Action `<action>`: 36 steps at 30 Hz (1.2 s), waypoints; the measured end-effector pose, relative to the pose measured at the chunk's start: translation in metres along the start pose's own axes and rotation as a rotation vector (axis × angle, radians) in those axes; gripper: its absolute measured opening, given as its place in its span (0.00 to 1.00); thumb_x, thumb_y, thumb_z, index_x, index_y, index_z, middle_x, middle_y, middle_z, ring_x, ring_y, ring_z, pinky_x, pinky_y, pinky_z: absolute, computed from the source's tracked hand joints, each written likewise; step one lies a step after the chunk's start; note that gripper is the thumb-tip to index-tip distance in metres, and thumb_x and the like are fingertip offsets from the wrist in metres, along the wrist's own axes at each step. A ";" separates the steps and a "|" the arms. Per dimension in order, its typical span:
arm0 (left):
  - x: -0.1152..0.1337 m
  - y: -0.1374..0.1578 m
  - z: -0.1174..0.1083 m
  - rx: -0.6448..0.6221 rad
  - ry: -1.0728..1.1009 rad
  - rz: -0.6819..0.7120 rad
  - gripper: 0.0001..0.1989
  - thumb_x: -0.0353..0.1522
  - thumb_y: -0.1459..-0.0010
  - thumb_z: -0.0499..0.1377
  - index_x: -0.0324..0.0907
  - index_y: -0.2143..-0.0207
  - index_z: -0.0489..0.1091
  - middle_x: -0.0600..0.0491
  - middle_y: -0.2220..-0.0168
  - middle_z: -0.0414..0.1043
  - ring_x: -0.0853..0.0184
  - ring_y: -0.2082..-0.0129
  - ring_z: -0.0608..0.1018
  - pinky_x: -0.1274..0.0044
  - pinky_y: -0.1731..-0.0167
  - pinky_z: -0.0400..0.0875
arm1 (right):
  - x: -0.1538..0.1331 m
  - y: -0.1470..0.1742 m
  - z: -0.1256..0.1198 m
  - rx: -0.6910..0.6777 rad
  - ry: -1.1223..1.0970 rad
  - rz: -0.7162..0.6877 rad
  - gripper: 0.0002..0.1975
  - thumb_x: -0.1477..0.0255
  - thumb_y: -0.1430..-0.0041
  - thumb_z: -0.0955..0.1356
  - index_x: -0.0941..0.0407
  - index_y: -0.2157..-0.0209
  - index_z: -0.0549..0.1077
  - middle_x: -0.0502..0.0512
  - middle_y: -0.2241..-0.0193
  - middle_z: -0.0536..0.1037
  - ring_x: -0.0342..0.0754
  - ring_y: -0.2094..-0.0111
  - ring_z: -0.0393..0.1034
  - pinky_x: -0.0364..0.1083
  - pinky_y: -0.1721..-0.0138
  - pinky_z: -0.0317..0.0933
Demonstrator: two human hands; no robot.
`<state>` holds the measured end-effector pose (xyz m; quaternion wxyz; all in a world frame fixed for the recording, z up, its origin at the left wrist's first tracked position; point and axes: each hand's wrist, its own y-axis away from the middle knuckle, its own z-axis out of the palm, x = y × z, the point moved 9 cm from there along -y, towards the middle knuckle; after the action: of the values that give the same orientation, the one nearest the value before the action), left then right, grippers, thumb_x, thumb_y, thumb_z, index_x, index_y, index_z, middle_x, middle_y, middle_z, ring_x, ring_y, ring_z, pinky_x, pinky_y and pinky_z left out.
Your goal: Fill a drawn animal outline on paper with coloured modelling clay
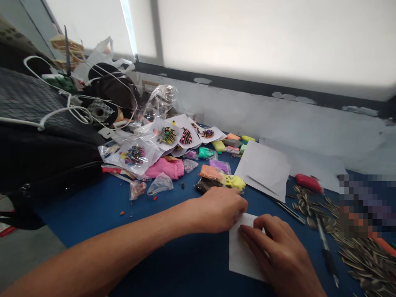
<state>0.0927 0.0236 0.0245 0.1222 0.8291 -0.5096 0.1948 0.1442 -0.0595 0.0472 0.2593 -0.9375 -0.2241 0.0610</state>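
Observation:
On the blue table, a small white sheet of paper (239, 258) lies in front of me. My left hand (221, 209) is at the sheet's top left corner, its fingers curled; whatever they hold is hidden. Over the middle of the sheet, my right hand (280, 249) has its thumb and fingers pressed together. A trace of yellow shows under those fingertips, too small to name. Just beyond my left hand lie bagged yellow clay (234, 182), orange clay (211, 173) and a dark packet (206, 185).
Sunflower seeds (368, 260) spread on the right around a pen (326, 251). White sheets (262, 167) and red clay (308, 183) lie farther back. Left of centre are pink clay (167, 168) and papers bearing seed-and-clay figures (167, 135). A black bag (46, 144) stands far left.

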 end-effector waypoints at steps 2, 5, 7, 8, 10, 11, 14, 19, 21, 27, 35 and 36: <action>0.000 0.000 0.001 -0.001 -0.007 -0.002 0.09 0.29 0.41 0.53 0.42 0.61 0.72 0.49 0.62 0.69 0.63 0.65 0.73 0.75 0.70 0.62 | -0.003 -0.001 0.000 0.003 0.017 -0.020 0.09 0.76 0.36 0.65 0.56 0.67 0.77 0.54 0.72 0.71 0.45 0.72 0.61 0.45 0.69 0.55; 0.001 0.000 0.001 -0.002 -0.017 0.000 0.09 0.29 0.41 0.53 0.42 0.61 0.71 0.49 0.62 0.69 0.64 0.65 0.73 0.75 0.70 0.62 | -0.008 -0.002 -0.001 0.001 0.034 -0.064 0.11 0.78 0.35 0.63 0.56 0.66 0.77 0.54 0.72 0.72 0.45 0.72 0.61 0.45 0.68 0.54; 0.001 0.001 0.001 -0.007 -0.024 0.000 0.09 0.29 0.41 0.53 0.42 0.61 0.71 0.50 0.62 0.69 0.64 0.65 0.74 0.75 0.71 0.62 | -0.011 -0.001 -0.002 0.003 0.032 -0.101 0.13 0.79 0.35 0.61 0.57 0.64 0.77 0.55 0.72 0.72 0.46 0.71 0.62 0.45 0.68 0.55; 0.001 0.001 0.001 -0.010 -0.027 -0.001 0.09 0.29 0.41 0.53 0.43 0.61 0.71 0.50 0.62 0.69 0.64 0.65 0.74 0.75 0.71 0.62 | -0.013 -0.001 -0.003 0.002 0.029 -0.118 0.14 0.79 0.34 0.60 0.58 0.64 0.77 0.55 0.72 0.72 0.46 0.71 0.63 0.45 0.68 0.56; 0.001 0.001 0.001 -0.014 -0.034 -0.003 0.09 0.29 0.41 0.53 0.43 0.61 0.71 0.50 0.61 0.69 0.64 0.65 0.74 0.75 0.72 0.62 | -0.014 0.001 -0.004 -0.007 0.025 -0.137 0.13 0.79 0.35 0.60 0.59 0.62 0.77 0.56 0.71 0.72 0.46 0.70 0.64 0.45 0.67 0.59; 0.001 0.000 0.001 -0.016 -0.037 -0.003 0.09 0.29 0.41 0.53 0.43 0.61 0.71 0.50 0.61 0.69 0.64 0.65 0.74 0.75 0.72 0.62 | -0.013 0.003 -0.003 -0.018 0.027 -0.139 0.13 0.79 0.35 0.61 0.59 0.60 0.77 0.57 0.70 0.72 0.47 0.70 0.64 0.45 0.67 0.60; 0.001 -0.001 0.001 -0.019 -0.044 -0.005 0.08 0.29 0.41 0.53 0.43 0.61 0.71 0.51 0.61 0.69 0.63 0.64 0.74 0.75 0.71 0.62 | -0.008 0.009 -0.003 -0.061 0.035 -0.118 0.15 0.78 0.37 0.62 0.62 0.52 0.74 0.60 0.66 0.73 0.48 0.67 0.66 0.45 0.67 0.62; 0.002 0.000 0.001 -0.034 -0.048 -0.015 0.08 0.29 0.40 0.53 0.42 0.61 0.71 0.51 0.61 0.70 0.64 0.64 0.75 0.75 0.72 0.61 | -0.007 0.018 0.000 -0.152 0.017 -0.127 0.18 0.81 0.40 0.62 0.60 0.49 0.72 0.60 0.64 0.71 0.47 0.67 0.67 0.45 0.66 0.65; 0.002 0.000 0.001 -0.037 -0.050 -0.016 0.08 0.30 0.40 0.54 0.42 0.60 0.71 0.51 0.60 0.70 0.64 0.64 0.74 0.75 0.72 0.61 | -0.009 0.019 -0.001 -0.150 0.003 -0.133 0.19 0.81 0.40 0.61 0.58 0.49 0.72 0.59 0.65 0.71 0.46 0.68 0.67 0.45 0.67 0.65; 0.001 0.001 0.002 -0.045 -0.047 -0.023 0.08 0.30 0.40 0.54 0.43 0.59 0.71 0.51 0.59 0.70 0.64 0.63 0.74 0.75 0.70 0.63 | -0.012 0.018 0.002 -0.145 0.001 -0.150 0.19 0.82 0.41 0.61 0.57 0.51 0.73 0.59 0.66 0.72 0.47 0.69 0.67 0.45 0.69 0.64; 0.004 0.000 0.000 -0.078 -0.052 -0.046 0.09 0.29 0.39 0.53 0.42 0.59 0.70 0.50 0.59 0.69 0.63 0.62 0.74 0.74 0.68 0.65 | -0.001 0.018 -0.006 -0.113 0.034 -0.088 0.22 0.82 0.41 0.61 0.57 0.46 0.69 0.60 0.63 0.72 0.47 0.67 0.68 0.46 0.67 0.66; 0.004 0.000 -0.001 -0.081 -0.052 -0.048 0.09 0.29 0.38 0.52 0.42 0.59 0.70 0.50 0.59 0.69 0.63 0.62 0.74 0.74 0.68 0.65 | 0.001 0.018 -0.008 -0.106 0.042 -0.078 0.22 0.81 0.40 0.61 0.57 0.45 0.69 0.60 0.62 0.72 0.47 0.66 0.69 0.46 0.67 0.66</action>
<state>0.0939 0.0204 0.0269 0.1468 0.8402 -0.5002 0.1493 0.1543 -0.0769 0.0450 0.2161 -0.9415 -0.2579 0.0191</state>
